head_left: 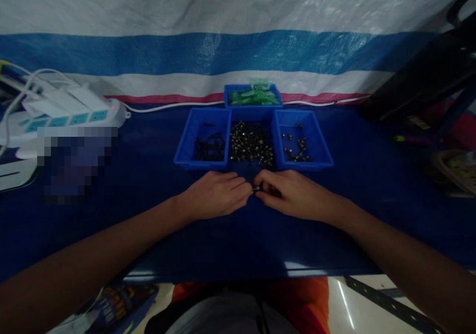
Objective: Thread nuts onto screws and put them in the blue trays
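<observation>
In the head view, my left hand (223, 194) and my right hand (289, 191) meet just in front of the blue bins, both with fingers closed. A small shiny metal fastener (256, 189) shows between their fingertips. The right thumb and index finger pinch it, while the left fingertips press at its other end; what else they hold is hidden. Beyond the hands lies a loose pile of small metal fasteners (251, 143). Dark screw-like pieces (210, 148) lie in the left blue bin (183, 143). The right blue bin (323, 143) contains several shiny fasteners (298, 156).
A third blue bin (253, 104) behind the pile holds green plastic packets (253, 96). A white power strip (117, 113) with plugs and cables stands at left. On the right are a dark bulky object (405, 81) and a shallow container (455, 168). Striped sheeting (208, 51) hangs behind.
</observation>
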{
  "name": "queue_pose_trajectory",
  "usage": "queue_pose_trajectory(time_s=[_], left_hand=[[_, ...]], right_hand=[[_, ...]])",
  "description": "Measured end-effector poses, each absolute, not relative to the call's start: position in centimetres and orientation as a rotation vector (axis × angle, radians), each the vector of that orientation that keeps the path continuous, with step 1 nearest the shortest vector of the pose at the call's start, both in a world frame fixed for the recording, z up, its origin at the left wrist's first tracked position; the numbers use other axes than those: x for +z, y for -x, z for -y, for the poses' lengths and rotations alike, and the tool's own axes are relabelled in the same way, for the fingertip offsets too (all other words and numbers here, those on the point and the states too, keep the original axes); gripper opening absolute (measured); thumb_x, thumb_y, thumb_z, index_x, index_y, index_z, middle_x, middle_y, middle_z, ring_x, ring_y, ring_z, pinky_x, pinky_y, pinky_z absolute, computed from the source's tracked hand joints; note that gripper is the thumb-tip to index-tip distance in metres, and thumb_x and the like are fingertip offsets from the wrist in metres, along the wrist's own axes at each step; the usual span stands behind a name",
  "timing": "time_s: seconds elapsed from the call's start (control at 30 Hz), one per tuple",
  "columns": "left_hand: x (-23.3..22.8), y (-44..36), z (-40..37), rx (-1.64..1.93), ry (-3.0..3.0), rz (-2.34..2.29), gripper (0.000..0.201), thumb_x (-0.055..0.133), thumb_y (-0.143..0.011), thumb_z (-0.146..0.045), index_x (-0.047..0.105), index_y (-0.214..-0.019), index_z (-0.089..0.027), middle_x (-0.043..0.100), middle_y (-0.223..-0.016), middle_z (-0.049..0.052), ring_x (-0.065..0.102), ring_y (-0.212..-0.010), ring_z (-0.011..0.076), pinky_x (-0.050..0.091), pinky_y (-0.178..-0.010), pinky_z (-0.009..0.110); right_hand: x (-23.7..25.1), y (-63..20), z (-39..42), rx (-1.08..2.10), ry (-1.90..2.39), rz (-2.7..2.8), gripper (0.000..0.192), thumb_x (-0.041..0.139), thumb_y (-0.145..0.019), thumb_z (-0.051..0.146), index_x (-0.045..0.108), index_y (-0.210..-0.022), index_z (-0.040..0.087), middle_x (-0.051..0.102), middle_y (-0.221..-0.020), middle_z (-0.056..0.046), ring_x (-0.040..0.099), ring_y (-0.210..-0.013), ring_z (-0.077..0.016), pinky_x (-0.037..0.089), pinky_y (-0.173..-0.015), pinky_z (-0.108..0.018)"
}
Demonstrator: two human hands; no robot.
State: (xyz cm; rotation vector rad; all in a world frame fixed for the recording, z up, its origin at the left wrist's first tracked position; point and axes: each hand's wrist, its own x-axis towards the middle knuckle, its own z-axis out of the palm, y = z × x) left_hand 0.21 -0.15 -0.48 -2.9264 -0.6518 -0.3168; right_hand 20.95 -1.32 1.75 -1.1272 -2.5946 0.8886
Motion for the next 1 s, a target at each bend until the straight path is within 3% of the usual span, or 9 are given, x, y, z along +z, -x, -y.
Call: queue_pose_trajectory(time_s=[0.7,1.0], left_hand=[[-0.42,-0.23,0.06,-0.376,2.892,0.697,0.022,0.037,-0.089,-0.025,0.051,-0.074,-0.017,0.05,-0.063,-0.002,0.049,-0.06,0.0122,0.034,-0.05,0.025],[-0.26,-0.37,0.13,-0.344,2.905,0.71,0.022,0.035,-0.089,-0.025,0.049,-0.074,-0.017,0.051,-0.064,-0.002,0.05,-0.061,0.0127,0.035,-0.052,0.025]], right_hand=[[1.97,-20.8,1.61,0.861,1.068,2.535,0.015,0.049,-0.084,0.032,0.052,-0.089,0.019,0.056,-0.064,0.004,0.053,-0.059,-0.008,0.035,-0.056,-0.019],[1.71,-20.91,1.58,0.663,1.12,2.559,0.023,0.042,-0.087,0.038,0.053,-0.087,0.018,0.058,-0.068,0.001,0.055,-0.063,-0.01,0.036,-0.058,-0.021]])
